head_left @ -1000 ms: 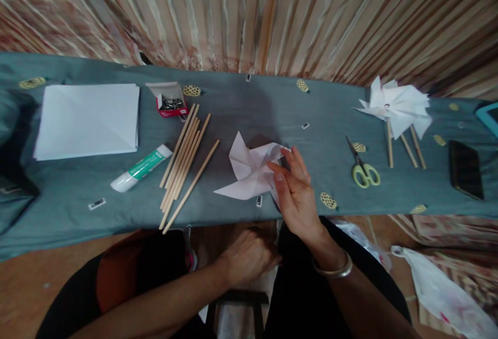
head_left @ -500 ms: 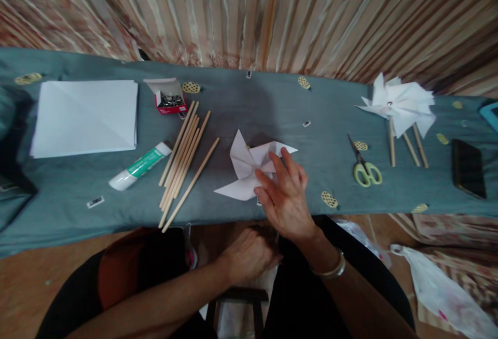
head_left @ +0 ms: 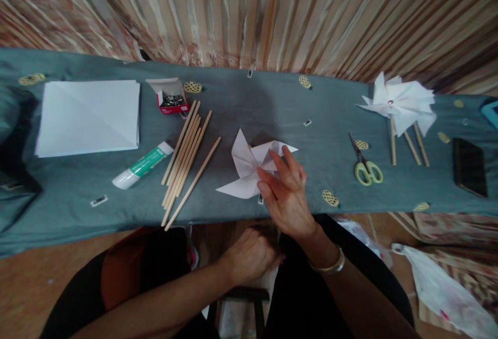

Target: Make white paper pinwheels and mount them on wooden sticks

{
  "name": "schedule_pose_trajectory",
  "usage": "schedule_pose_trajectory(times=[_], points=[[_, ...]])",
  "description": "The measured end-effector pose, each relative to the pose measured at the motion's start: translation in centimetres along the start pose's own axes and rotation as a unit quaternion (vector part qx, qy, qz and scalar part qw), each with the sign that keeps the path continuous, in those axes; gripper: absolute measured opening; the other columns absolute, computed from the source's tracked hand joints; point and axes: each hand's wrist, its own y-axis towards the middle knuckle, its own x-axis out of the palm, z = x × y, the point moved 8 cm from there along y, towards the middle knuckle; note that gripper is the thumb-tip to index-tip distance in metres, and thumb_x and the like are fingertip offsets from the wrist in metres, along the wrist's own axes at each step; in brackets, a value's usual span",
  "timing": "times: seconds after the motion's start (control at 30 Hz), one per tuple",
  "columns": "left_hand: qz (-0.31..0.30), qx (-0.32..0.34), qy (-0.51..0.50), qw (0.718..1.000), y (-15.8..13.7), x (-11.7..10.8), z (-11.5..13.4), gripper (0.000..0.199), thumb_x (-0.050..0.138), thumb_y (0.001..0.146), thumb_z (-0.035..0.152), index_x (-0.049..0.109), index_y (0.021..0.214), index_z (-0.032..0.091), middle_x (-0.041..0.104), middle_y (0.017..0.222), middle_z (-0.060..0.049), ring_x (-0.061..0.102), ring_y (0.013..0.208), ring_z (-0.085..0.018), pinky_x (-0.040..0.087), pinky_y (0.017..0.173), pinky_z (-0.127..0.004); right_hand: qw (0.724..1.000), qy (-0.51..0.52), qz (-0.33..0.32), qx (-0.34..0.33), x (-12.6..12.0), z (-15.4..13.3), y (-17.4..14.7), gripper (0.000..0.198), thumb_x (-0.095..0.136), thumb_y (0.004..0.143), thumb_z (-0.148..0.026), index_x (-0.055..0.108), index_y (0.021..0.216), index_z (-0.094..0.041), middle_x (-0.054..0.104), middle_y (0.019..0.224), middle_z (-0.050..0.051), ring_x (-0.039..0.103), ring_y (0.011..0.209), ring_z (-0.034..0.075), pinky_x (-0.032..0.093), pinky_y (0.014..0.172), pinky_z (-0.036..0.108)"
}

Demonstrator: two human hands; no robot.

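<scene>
A white paper pinwheel (head_left: 245, 168) with pointed blades is in the middle of the head view, above the cloth near the table's front edge. My right hand (head_left: 290, 191) is at its right side, fingers bent and apart, fingertips at the blades and near the centre. My left hand (head_left: 252, 256) is closed in a fist lower down, in front of the table edge. A thin pale sliver beside it looks like the pinwheel's wooden stick, mostly hidden by paper and hands. Several loose wooden sticks (head_left: 187, 160) lie left of the pinwheel.
On the left are a stack of white paper (head_left: 89, 116), an open red box of small metal pieces (head_left: 171, 99) and a green-and-white tube (head_left: 143, 165). Rightward lie green-handled scissors (head_left: 365, 165), finished pinwheels on sticks (head_left: 406, 101) and a black phone (head_left: 469, 167). A pleated curtain (head_left: 249, 17) hangs behind.
The hands and pinwheel hold nearly the same pose. My right fingers have shifted very slightly at the blades, and the whole view has moved a little.
</scene>
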Motion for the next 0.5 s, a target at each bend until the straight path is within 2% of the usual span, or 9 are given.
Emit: schedule_pose_trajectory(times=[0.1, 0.2, 0.37, 0.5], points=[[0.001, 0.003, -0.004, 1.0, 0.0, -0.02, 0.11, 0.03, 0.05, 0.093, 0.026, 0.069, 0.074, 0.014, 0.07, 0.07, -0.008, 0.065, 0.068, -0.018, 0.048, 0.068, -0.029, 0.999, 0.038, -0.013, 0.022, -0.31, 0.58, 0.01, 0.039, 0.034, 0.1, -0.033, 0.066, 0.117, -0.02, 0.044, 0.148, 0.01, 0.023, 0.146, 0.029, 0.034, 0.11, 0.054], [0.001, 0.007, -0.009, 1.0, -0.06, 0.04, 0.22, 0.03, 0.05, 0.094, 0.026, 0.068, 0.074, 0.013, 0.069, 0.071, -0.008, 0.065, 0.069, -0.018, 0.048, 0.069, -0.03, 0.997, 0.065, -0.017, 0.04, -0.55, 0.97, 0.14, 0.039, 0.033, 0.1, -0.031, 0.065, 0.118, -0.021, 0.043, 0.149, 0.007, 0.024, 0.146, 0.028, 0.034, 0.111, 0.055], [0.007, 0.005, -0.017, 1.0, -0.05, -0.05, 0.12, 0.031, 0.048, 0.094, 0.027, 0.067, 0.074, 0.013, 0.068, 0.069, -0.007, 0.065, 0.069, -0.018, 0.048, 0.07, -0.03, 0.998, 0.051, -0.008, 0.03, -0.81, 0.61, 0.45, 0.037, 0.035, 0.099, -0.031, 0.063, 0.122, -0.023, 0.043, 0.149, 0.006, 0.025, 0.146, 0.029, 0.033, 0.111, 0.056], [0.007, 0.007, -0.015, 1.0, 0.09, -0.09, 0.03, 0.031, 0.047, 0.095, 0.026, 0.066, 0.074, 0.013, 0.069, 0.072, -0.008, 0.065, 0.069, -0.018, 0.049, 0.071, -0.03, 0.999, 0.04, -0.011, 0.029, -0.85, 0.6, 0.56, 0.04, 0.033, 0.099, -0.032, 0.063, 0.122, -0.019, 0.044, 0.148, 0.01, 0.025, 0.145, 0.03, 0.033, 0.111, 0.054]])
